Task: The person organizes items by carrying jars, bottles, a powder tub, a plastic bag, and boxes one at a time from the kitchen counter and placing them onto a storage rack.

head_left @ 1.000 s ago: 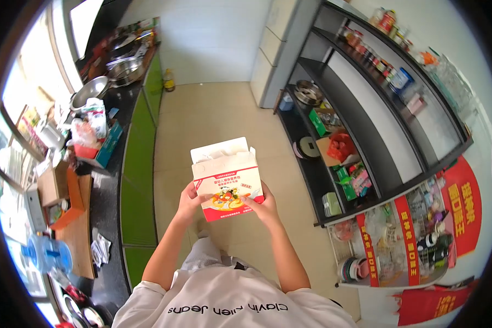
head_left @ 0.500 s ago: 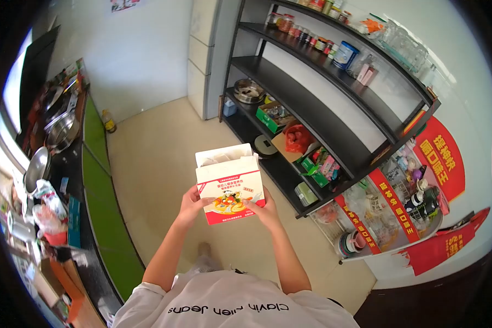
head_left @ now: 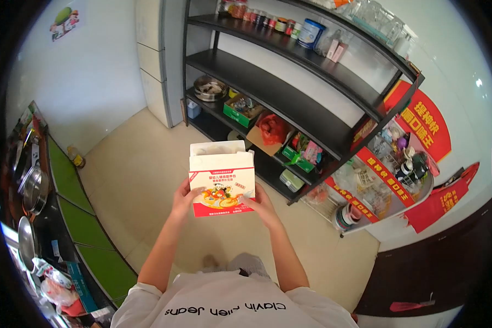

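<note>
A white and red cardboard box (head_left: 222, 185) with a food picture on its front is held upright before my body, its top flap raised. My left hand (head_left: 185, 199) grips the box's left side, the thumb lying over the front. On the right side my right hand (head_left: 264, 205) holds it the same way, thumb on the lower front. The fingers behind the box are hidden, and its inside is too small to make out.
A black shelf rack (head_left: 290, 104) with jars, a blue tin (head_left: 311, 34) and green boxes stands ahead and right. Beside it is a wire stand with red banners (head_left: 388, 177). Pans (head_left: 34, 191) lie on the left counter. A bottle (head_left: 76, 158) stands on the floor.
The view has swung right, so the rack and banner stand sit further left and the left counter has slid toward the edge. Both hands still hold the box.
</note>
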The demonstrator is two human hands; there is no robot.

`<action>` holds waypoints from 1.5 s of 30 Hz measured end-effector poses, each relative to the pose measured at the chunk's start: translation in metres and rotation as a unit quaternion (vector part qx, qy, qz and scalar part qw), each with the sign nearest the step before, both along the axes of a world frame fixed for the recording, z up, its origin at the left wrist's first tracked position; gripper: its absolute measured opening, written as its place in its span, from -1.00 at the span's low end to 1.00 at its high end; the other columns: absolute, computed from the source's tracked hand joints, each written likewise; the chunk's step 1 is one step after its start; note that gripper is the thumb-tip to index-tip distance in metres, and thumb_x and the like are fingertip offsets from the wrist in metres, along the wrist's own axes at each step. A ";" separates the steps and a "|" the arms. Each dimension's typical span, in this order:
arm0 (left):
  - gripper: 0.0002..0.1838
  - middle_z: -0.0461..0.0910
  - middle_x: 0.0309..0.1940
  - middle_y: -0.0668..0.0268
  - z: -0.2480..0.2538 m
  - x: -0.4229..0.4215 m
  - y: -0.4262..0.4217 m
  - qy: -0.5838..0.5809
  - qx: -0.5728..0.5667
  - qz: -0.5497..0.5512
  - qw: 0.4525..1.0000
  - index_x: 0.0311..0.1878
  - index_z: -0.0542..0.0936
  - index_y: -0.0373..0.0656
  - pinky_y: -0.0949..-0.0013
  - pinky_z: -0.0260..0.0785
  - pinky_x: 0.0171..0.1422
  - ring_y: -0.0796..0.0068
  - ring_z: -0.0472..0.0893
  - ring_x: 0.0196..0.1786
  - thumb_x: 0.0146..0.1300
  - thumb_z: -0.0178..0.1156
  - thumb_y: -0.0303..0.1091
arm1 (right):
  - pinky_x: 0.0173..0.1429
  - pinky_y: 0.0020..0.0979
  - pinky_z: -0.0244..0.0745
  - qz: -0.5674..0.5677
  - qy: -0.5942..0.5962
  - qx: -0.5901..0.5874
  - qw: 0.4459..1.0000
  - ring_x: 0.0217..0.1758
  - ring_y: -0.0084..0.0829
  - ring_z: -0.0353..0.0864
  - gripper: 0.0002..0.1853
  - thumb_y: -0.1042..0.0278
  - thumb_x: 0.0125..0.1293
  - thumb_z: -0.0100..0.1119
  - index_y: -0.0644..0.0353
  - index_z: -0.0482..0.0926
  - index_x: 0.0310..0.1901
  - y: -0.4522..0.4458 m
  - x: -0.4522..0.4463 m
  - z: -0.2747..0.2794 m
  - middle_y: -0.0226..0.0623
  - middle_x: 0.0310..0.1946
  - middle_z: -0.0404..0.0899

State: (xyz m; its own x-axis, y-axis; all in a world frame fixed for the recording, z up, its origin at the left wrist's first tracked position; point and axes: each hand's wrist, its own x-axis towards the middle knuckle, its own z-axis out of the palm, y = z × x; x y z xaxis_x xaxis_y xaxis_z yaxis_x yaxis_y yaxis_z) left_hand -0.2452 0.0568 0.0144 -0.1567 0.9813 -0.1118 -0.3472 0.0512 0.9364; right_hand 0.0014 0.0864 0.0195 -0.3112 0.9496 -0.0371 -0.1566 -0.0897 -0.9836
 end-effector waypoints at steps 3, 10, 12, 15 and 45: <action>-0.41 0.54 0.08 0.17 -0.012 0.009 0.020 -0.048 0.008 -0.019 0.999 0.31 0.30 -0.31 0.37 0.43 0.17 0.44 0.56 0.08 0.23 0.23 -0.45 | 0.22 -0.41 0.38 -0.037 0.001 -0.035 0.999 0.17 -0.43 0.47 -0.30 0.33 0.18 0.34 0.30 0.25 0.32 0.002 -0.001 -0.012 -0.20 0.15 0.45; -0.21 0.31 0.30 0.13 -0.026 0.036 0.073 -0.003 0.023 -0.093 0.995 0.45 0.06 -0.24 0.30 0.33 0.31 0.35 0.40 0.27 0.23 0.27 -0.41 | 0.24 -0.45 0.33 -0.134 0.055 -0.031 0.989 0.17 -0.50 0.47 -0.41 0.33 0.25 0.26 0.29 0.32 0.28 0.036 0.009 -0.020 -0.28 0.11 0.51; -0.16 0.30 0.31 0.13 -0.022 0.050 0.096 0.028 0.062 -0.110 0.992 0.46 0.03 -0.23 0.31 0.32 0.31 0.34 0.40 0.27 0.20 0.29 -0.43 | 0.25 -0.46 0.32 -0.136 0.054 -0.029 0.989 0.17 -0.51 0.47 -0.44 0.33 0.27 0.23 0.28 0.33 0.28 0.060 0.025 -0.021 -0.29 0.13 0.50; -0.12 0.28 0.31 0.15 -0.017 0.072 0.128 0.041 0.095 -0.116 0.988 0.48 -0.01 -0.21 0.30 0.32 0.32 0.35 0.39 0.28 0.19 0.30 -0.47 | 0.26 -0.48 0.30 -0.146 0.060 -0.013 0.987 0.17 -0.52 0.47 -0.46 0.33 0.29 0.21 0.27 0.35 0.27 0.099 0.041 -0.017 -0.31 0.14 0.50; -0.39 0.55 0.08 0.20 0.106 0.295 0.453 -0.028 0.170 -0.185 0.967 0.27 0.35 -0.31 0.41 0.34 0.23 0.51 0.54 0.10 0.14 0.30 -0.45 | 0.30 -0.35 0.33 -0.273 0.084 0.211 0.935 0.24 -0.39 0.38 -0.26 0.52 0.21 0.27 0.21 0.12 0.38 0.362 0.255 0.112 -0.17 0.17 0.34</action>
State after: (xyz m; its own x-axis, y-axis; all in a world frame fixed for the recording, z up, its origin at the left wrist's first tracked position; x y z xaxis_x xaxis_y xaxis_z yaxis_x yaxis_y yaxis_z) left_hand 0.0500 0.5098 0.1206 0.2094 0.9505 0.2297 -0.4143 -0.1266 0.9013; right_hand 0.2568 0.4484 0.1310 0.2571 0.8874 0.3827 -0.2215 0.4395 -0.8705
